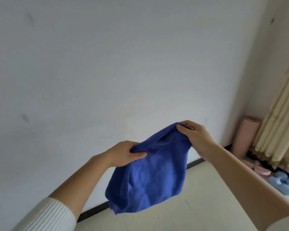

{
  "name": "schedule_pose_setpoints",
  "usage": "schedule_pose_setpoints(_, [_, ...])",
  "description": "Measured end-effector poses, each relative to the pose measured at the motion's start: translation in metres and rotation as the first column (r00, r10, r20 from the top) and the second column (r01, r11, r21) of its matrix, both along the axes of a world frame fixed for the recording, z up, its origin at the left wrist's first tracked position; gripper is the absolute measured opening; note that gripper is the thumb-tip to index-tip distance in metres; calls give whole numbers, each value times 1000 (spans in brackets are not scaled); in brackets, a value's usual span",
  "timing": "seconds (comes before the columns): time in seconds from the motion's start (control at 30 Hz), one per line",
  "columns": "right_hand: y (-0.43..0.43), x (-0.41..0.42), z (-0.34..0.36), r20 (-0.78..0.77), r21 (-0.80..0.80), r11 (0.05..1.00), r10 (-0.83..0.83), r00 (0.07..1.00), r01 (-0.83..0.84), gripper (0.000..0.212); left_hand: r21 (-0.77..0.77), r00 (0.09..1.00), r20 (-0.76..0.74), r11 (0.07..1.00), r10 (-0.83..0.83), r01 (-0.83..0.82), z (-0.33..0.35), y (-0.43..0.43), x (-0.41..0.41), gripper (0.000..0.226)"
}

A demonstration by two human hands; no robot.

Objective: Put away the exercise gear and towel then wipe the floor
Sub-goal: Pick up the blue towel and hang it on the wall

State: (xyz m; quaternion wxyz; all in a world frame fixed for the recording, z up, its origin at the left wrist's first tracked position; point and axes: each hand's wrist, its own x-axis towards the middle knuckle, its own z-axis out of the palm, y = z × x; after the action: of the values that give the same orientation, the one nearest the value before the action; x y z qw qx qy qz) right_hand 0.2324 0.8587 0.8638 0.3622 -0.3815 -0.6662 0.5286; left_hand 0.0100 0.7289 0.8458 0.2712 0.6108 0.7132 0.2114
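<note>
A soft, deep-blue microfibre towel [150,172] hangs in the air in front of a plain white wall [107,64], held up by both hands. The left hand [125,153] pinches one upper corner, thumb pressed on the front of the cloth and fingers curled behind it. The right hand [194,135] grips the opposite upper corner, held higher, its fingers bunched round the gathered edge. Between the hands the top edge sags a little, and the rest of the towel drapes down loosely, clear of the pale tiled floor [198,205].

Over in the right-hand corner a rolled pink exercise mat [245,134] stands upright against the wall, just beside a leaning bundle of cream-coloured rolled tubes [280,117]. On the floor near them lie light-blue dumbbells [285,182], close to a low pink object too blurred to make out. A black skirting strip [97,209] runs along the foot of the wall.
</note>
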Motion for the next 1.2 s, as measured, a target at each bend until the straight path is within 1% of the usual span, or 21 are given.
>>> schedule_pose_setpoints(0.07, [32, -1, 6, -34, -2, 999, -51, 998, 51, 9, -79, 994, -19, 991, -106, 104, -5, 48, 4, 12])
schedule_pose_setpoints(0.13, [69, -1, 15, 7, 11, 998, -66, 998, 66, 8, -79, 984, -16, 981, -177, 175, -12, 103, 9, 16])
schedule_pose_setpoints(0.17, [85, -1, 19, 55, 18, 998, -66, 996, 65, 7, -53, 982, 5, 981, -188, 188, -14, 126, 13, 18])
schedule_pose_setpoints(0.27, [143, 3, 26, 209, 49, 995, -94, 973, 85, 5, 54, 964, 153, 976, -216, 210, -12, 209, 38, 34])
schedule_pose_setpoints(0.33, [178, 12, 30, 234, 52, 991, -131, 963, 122, 3, 142, 936, 238, 963, -260, 231, -3, 261, 63, 30])
schedule_pose_setpoints(0.43, [228, 38, 36, 190, 79, 965, -260, 947, 249, 7, 239, 902, 355, 956, -248, 169, 9, 332, 98, 12])
schedule_pose_setpoints(0.53, [280, 77, 41, 133, 130, 921, -382, 914, 366, 5, 280, 856, 448, 950, -257, 138, 14, 397, 125, 11])
schedule_pose_setpoints(0.6, [316, 107, 41, 183, 218, 892, -436, 881, 396, 5, 307, 828, 499, 946, -256, 108, 17, 436, 146, 15])
schedule_pose_setpoints(0.67, [351, 137, 39, 272, 306, 873, -462, 844, 380, 8, 348, 817, 515, 934, -259, 77, 23, 472, 172, 19])
schedule_pose_setpoints(0.73, [386, 166, 37, 377, 392, 861, -473, 797, 325, 10, 393, 821, 510, 919, -258, 45, 30, 507, 201, 20])
schedule_pose_setpoints(0.8, [421, 194, 36, 524, 467, 848, -495, 693, 251, 8, 430, 811, 532, 903, -241, -14, 38, 543, 229, 19])
schedule_pose_setpoints(0.83, [441, 209, 37, 588, 495, 837, -519, 620, 232, 13, 445, 801, 548, 895, -240, -36, 43, 561, 242, 19])
schedule_pose_setpoints(0.87, [461, 224, 38, 622, 517, 822, -553, 554, 239, 20, 456, 791, 560, 888, -244, -49, 49, 580, 256, 19])
schedule_pose_setpoints(0.9, [482, 240, 40, 638, 531, 806, -583, 502, 262, 23, 457, 782, 573, 888, -245, -57, 55, 598, 269, 19])
schedule_pose_setpoints(0.93, [503, 255, 42, 642, 541, 793, -605, 470, 282, 21, 448, 776, 584, 892, -240, -61, 62, 615, 281, 19])
schedule_pose_setpoints(0.97, [524, 268, 46, 636, 538, 786, -616, 466, 304, 17, 439, 773, 589, 896, -235, -62, 69, 633, 292, 19])
schedule_pose_setpoints(1.0, [545, 280, 50, 619, 532, 782, -621, 481, 325, 14, 434, 775, 588, 899, -232, -60, 74, 651, 301, 19])
schedule_pose_setpoints(1.1, [601, 309, 61, 510, 497, 765, -639, 575, 410, 18, 428, 798, 558, 903, -229, -40, 89, 704, 321, 22])
schedule_pose_setpoints(1.13, [618, 318, 62, 489, 499, 755, -651, 581, 425, 19, 422, 811, 539, 906, -227, -27, 92, 723, 325, 23])
schedule_pose_setpoints(1.17, [634, 326, 62, 498, 524, 739, -669, 552, 423, 19, 414, 823, 521, 910, -226, -12, 95, 741, 329, 23])
schedule_pose_setpoints(1.2, [651, 335, 60, 538, 563, 722, -690, 485, 402, 19, 404, 833, 504, 915, -227, 5, 98, 760, 333, 24])
